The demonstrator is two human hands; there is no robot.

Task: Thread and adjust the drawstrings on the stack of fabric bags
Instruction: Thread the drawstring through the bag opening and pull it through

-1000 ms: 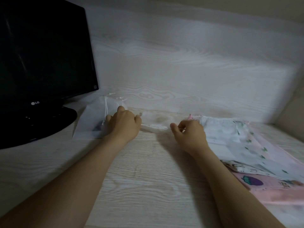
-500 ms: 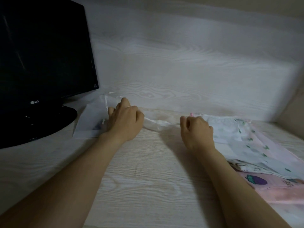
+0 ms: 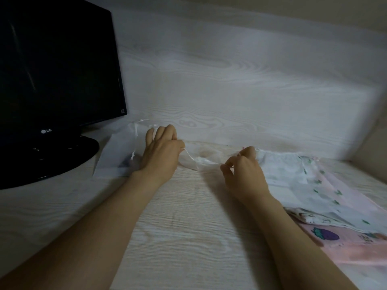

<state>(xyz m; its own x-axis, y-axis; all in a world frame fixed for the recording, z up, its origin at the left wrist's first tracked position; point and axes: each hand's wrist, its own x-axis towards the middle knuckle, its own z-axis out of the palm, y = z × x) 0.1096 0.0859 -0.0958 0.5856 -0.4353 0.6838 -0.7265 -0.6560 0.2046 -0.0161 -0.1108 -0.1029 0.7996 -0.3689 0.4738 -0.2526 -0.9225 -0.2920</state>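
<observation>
A thin white drawstring (image 3: 193,160) runs between my two hands over a sheer white bag (image 3: 201,162) lying at the back of the desk. My left hand (image 3: 161,152) pinches the string's left end with thumb and forefinger, its other fingers resting on a white bag (image 3: 117,155) beside the monitor. My right hand (image 3: 243,170) pinches the string's right end, fingers curled. A stack of printed fabric bags (image 3: 310,191), white with green motifs over pink ones, lies to the right of my right hand.
A black LG monitor (image 3: 54,80) on a round base (image 3: 62,158) stands at the left, close to the white bag. A pale wood-grain wall (image 3: 240,86) rises behind the desk (image 3: 178,237). A beige surface edges the far right.
My right hand has moved nearer and turned, showing the pinched string. My left hand's fingers have spread over the white bag. The string between them now shows taut.
</observation>
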